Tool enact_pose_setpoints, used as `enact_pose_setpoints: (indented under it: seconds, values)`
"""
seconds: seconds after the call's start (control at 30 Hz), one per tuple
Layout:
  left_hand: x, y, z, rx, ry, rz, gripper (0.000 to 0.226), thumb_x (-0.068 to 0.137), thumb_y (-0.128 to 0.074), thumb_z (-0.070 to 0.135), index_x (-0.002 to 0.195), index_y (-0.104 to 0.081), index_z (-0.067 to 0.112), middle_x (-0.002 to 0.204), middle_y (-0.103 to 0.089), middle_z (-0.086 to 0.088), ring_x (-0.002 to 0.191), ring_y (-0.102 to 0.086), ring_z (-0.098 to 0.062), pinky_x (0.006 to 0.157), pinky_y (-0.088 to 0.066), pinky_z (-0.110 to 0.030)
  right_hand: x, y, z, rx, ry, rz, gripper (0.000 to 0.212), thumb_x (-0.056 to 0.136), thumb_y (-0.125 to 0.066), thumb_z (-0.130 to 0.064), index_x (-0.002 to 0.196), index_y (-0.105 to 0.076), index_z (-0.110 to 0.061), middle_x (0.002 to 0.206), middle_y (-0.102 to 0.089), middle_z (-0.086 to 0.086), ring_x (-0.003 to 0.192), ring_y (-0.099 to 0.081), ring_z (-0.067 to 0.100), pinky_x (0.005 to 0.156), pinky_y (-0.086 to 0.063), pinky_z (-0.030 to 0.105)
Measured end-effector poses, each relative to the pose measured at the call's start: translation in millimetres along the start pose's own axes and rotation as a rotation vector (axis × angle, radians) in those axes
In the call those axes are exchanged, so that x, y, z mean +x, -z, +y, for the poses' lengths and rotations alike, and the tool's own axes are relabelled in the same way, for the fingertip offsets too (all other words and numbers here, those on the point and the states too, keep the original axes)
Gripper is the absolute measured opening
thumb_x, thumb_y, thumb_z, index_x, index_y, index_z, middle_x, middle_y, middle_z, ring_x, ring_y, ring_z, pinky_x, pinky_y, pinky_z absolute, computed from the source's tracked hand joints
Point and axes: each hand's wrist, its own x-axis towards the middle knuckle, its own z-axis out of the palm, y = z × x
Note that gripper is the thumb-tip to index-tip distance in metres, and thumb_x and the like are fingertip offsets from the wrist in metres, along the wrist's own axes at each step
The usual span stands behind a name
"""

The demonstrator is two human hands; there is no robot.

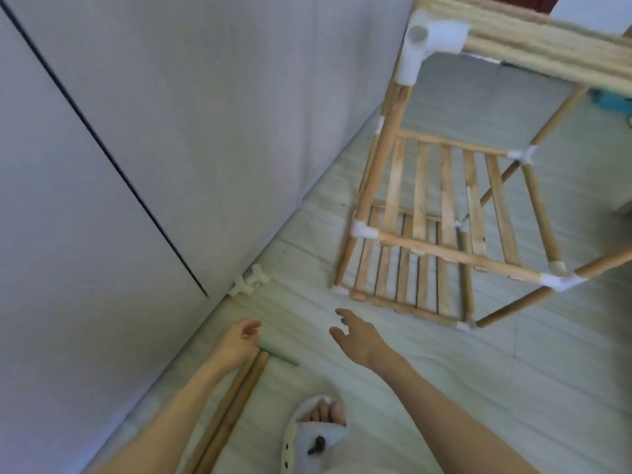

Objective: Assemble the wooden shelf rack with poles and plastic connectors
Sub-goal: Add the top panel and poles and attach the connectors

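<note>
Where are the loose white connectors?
In the head view, the loose connectors lie on the floor against the wall's base, just beyond the left hand.

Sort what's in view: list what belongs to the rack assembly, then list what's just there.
Belongs to the job:
- partly built wooden rack
- two loose wooden poles on the floor
- loose white plastic connectors by the wall
- left hand and right hand, both empty

Just there:
- white slipper
- teal object, far right, too blurred to identify
</note>
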Motion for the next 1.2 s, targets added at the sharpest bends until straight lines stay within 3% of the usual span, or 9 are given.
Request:
enact_pose_setpoints:
  seconds: [0.17, 0.37, 0.53, 0.63, 0.7, 0.8, 0.93, 1.07, 1.2]
  values:
    - [3.9, -34.3, -68.2, 0.258, 0.063, 0.033, 0.023, 0.091, -0.057, 0.023, 0.103, -0.06, 0.004, 0.104, -0.061, -0.018, 0.099, -0.059, -0.029, 0.077, -0.043, -0.03, 30.0, -51.3, 39.8, -0.167, -0.081, -0.206, 0.056, 0.102, -0.032, -0.032, 0.151, -0.01, -0.016, 0.157, -0.014, 0.007, 0.142, -0.022, 0.024, 0.113, -0.021, 0.032]
    - [11.5, -62.8, -99.9, 0.887, 0.036, 0.076, 0.045, 0.092, -0.047, 0.047, 0.126, -0.046, 0.018, 0.121, -0.045, -0.004, 0.114, -0.043, -0.021, 0.088, -0.039, -0.031, 47.1, -87.3, 75.9, -0.343, -0.138, -0.341, 0.058, 0.102, -0.027, -0.037, 0.151, -0.001, -0.022, 0.157, 0.015, 0.005, 0.146, 0.008, 0.027, 0.117, -0.011, 0.044]
    - [17.2, -74.9, -99.3, 0.984, 0.011, 0.12, 0.039, 0.096, -0.039, 0.037, 0.126, -0.049, 0.015, 0.12, -0.053, -0.003, 0.112, -0.049, -0.02, 0.086, -0.036, -0.03, 47.1, -84.7, 83.6, -0.252, -0.143, -0.355, 0.056, 0.102, -0.029, -0.036, 0.151, -0.012, -0.017, 0.158, 0.012, 0.003, 0.146, 0.005, 0.023, 0.116, -0.01, 0.035]
    - [20.8, -63.5, -79.2, 0.71, 0.003, 0.119, 0.031, 0.098, -0.037, 0.036, 0.116, -0.047, 0.013, 0.092, -0.063, -0.003, 0.081, -0.061, -0.023, 0.06, -0.037, -0.03, 45.1, -74.6, 73.5, -0.122, -0.174, -0.288, 0.051, 0.102, -0.032, -0.034, 0.149, -0.023, -0.015, 0.158, -0.011, 0.005, 0.144, -0.016, 0.021, 0.112, -0.019, 0.028]
    - [21.9, -50.5, -60.6, 0.473, -0.043, 0.114, 0.025, 0.098, -0.038, 0.035, 0.105, -0.048, 0.013, 0.084, -0.065, -0.005, 0.077, -0.062, -0.027, 0.06, -0.044, -0.033, 41.0, -68.0, 58.6, 0.022, -0.168, -0.22, 0.045, 0.101, -0.035, -0.031, 0.143, -0.037, -0.016, 0.15, -0.035, 0.006, 0.135, -0.035, 0.022, 0.102, -0.029, 0.022]
    - [23.6, -28.5, -18.5, -0.099, -0.066, 0.136, 0.015, 0.096, -0.048, 0.029, 0.092, -0.054, 0.015, 0.08, -0.067, -0.004, 0.079, -0.066, -0.025, 0.069, -0.052, -0.034, 35.2, -57.6, 30.3, 0.353, -0.105, -0.21, 0.03, 0.096, -0.047, -0.029, 0.125, -0.055, -0.022, 0.13, -0.056, 0.003, 0.119, -0.052, 0.019, 0.098, -0.039, 0.025]
    - [23.0, -10.4, 34.3, -0.425, -0.188, 0.123, 0.013, 0.094, -0.054, 0.022, 0.089, -0.058, 0.01, 0.08, -0.061, -0.006, 0.069, -0.066, -0.019, 0.067, -0.058, -0.035, 28.2, -41.8, -4.3, 0.56, 0.026, -0.311, 0.022, 0.09, -0.058, -0.035, 0.111, -0.058, -0.026, 0.109, -0.066, 0.0, 0.107, -0.059, 0.015, 0.093, -0.047, 0.027]
    - [14.2, -7.3, 74.4, -0.6, -0.289, 0.091, 0.012, 0.092, -0.056, 0.02, 0.087, -0.059, 0.01, 0.085, -0.063, -0.007, 0.073, -0.068, -0.013, 0.064, -0.057, -0.027, 15.9, -15.3, -24.8, 0.594, 0.174, -0.123, 0.011, 0.094, -0.054, -0.019, 0.099, -0.058, -0.01, 0.074, -0.059, 0.002, 0.064, -0.056, 0.014, 0.069, -0.049, 0.029]
    - [7.4, 5.3, 125.1, -0.585, -0.409, 0.061, 0.015, 0.095, -0.052, 0.02, 0.084, -0.061, 0.016, 0.076, -0.067, 0.003, 0.067, -0.069, -0.009, 0.059, -0.055, -0.021, -5.6, 43.9, -33.1, 0.379, 0.3, 0.097, 0.016, 0.096, -0.051, -0.022, 0.091, -0.058, -0.009, 0.064, -0.048, -0.003, 0.056, -0.043, 0.008, 0.058, -0.037, 0.021]
